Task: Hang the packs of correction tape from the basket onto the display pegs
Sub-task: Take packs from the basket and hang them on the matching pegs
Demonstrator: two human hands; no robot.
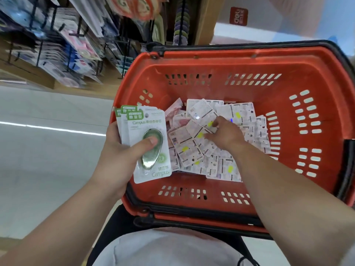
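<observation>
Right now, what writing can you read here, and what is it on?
"Campus": top and bottom of the front pack in the left hand.
"静音型": that pack's green tab.
Its other print: too blurred.
"deli", turned sideways: red sign.
Loose packs in the basket: print too small to read.

One red basket. Two hands, the left hand and the right hand. Green-labelled packs fanned in the left: at least three, perhaps four (edges overlap). Loose packs in the basket: well over a dozen, too overlapped for an exact count.
</observation>
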